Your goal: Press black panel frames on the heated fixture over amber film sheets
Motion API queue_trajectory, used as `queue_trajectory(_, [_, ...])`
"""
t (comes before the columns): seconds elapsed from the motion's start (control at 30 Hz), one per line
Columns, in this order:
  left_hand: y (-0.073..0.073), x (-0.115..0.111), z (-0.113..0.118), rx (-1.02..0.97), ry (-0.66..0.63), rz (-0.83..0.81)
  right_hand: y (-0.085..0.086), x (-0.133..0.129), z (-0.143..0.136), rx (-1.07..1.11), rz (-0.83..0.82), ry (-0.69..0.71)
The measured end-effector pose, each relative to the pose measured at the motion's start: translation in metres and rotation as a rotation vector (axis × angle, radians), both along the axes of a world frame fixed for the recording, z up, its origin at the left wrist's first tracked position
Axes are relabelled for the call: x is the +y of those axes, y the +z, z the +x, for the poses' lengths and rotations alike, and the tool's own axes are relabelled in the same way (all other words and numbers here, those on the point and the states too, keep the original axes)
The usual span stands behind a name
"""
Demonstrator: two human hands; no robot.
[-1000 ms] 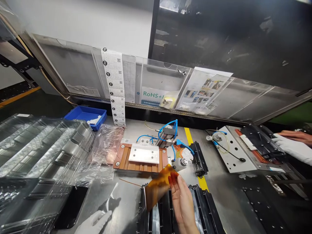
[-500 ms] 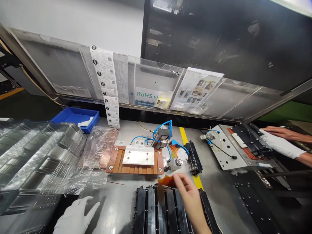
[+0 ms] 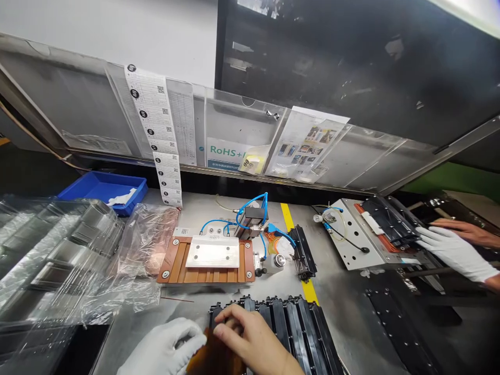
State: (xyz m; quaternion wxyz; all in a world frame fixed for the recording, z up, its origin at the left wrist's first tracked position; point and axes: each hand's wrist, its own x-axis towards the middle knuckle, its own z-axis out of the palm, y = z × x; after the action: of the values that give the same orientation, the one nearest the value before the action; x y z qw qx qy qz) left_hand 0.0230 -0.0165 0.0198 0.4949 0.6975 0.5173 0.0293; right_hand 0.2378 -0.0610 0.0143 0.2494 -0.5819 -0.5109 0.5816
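Room on the surface [image 3: 344,291] is tight: clear plastic trays [image 3: 58,255] and a crumpled plastic bag [image 3: 150,245] crowd the left side, a brown fixture with a metal plate [image 3: 207,259] sits just beyond the row of black slotted parts [image 3: 289,323], and a co-worker's fixture [image 3: 363,234] takes the right, past the yellow line [image 3: 297,255]. Bare metal shows only between these. The left hand [image 3: 164,349], in a white glove, is curled with fingers bent onto the amber film [image 3: 214,357] at the near edge. The right hand [image 3: 253,341], bare, lies over the film's top and the left end of the black parts, fingers curved down and pressing. Whether either hand pinches the film cannot be told. The film is mostly covered and cut off by the frame's bottom. A co-worker's gloved hand [image 3: 455,252] rests at the far right.
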Motion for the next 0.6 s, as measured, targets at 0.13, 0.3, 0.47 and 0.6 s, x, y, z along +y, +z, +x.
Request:
queue_trajectory(0.13, [-0.005,0.020,-0.016,0.033,0.262,-0.038,-0.027,-0.005,0.027,0.192,-0.104,-0.245])
queue_trajectory(0.3, [-0.019,0.045,-0.024,-0.027,0.422,-0.081,-0.050,0.003,0.040,0.365,-0.151,-0.468])
queue_trajectory(0.47, [-0.034,0.075,-0.016,-0.027,0.340,-0.130,-0.058,0.037,0.042,0.342,-0.131,-0.509])
queue_trajectory(0.6, [-0.041,0.106,-0.009,-0.027,0.310,-0.075,-0.070,0.079,0.047,0.285,-0.161,-0.519])
